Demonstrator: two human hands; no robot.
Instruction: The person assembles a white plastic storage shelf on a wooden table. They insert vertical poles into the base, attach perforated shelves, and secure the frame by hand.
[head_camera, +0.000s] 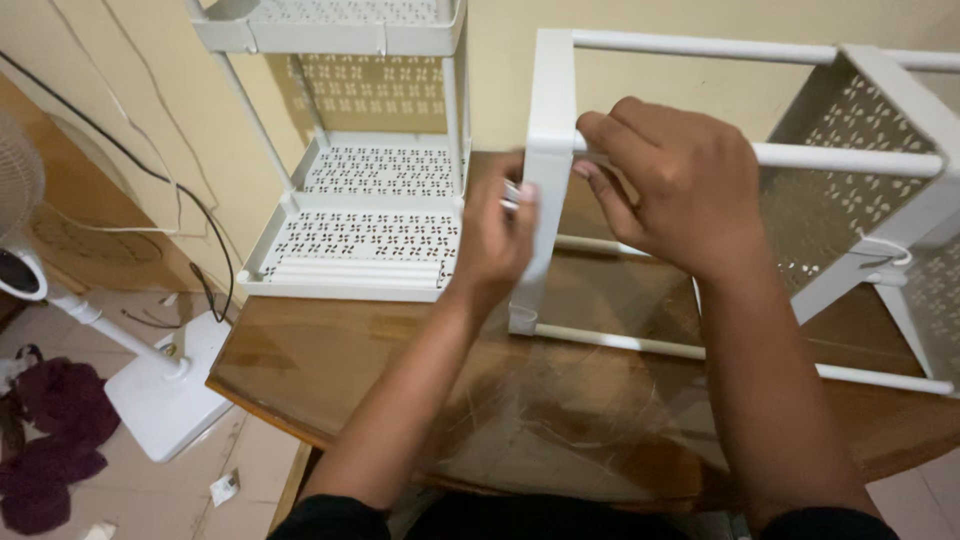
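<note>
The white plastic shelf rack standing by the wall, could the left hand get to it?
Probably yes: the left hand is beside the white plastic shelf rack, with only bare glass-topped wooden table between, though its fingers pinch a small white piece.

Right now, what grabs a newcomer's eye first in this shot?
Centre frame, both hands work on a white plastic shelf rack lying on its side on a glass-topped wooden table: the left hand pinches a small white part against the rack's end panel, the right hand grips a crossbar beside it. Behind to the left, a second perforated white rack stands upright; a white pedestal fan base sits on the floor lower left.
</note>
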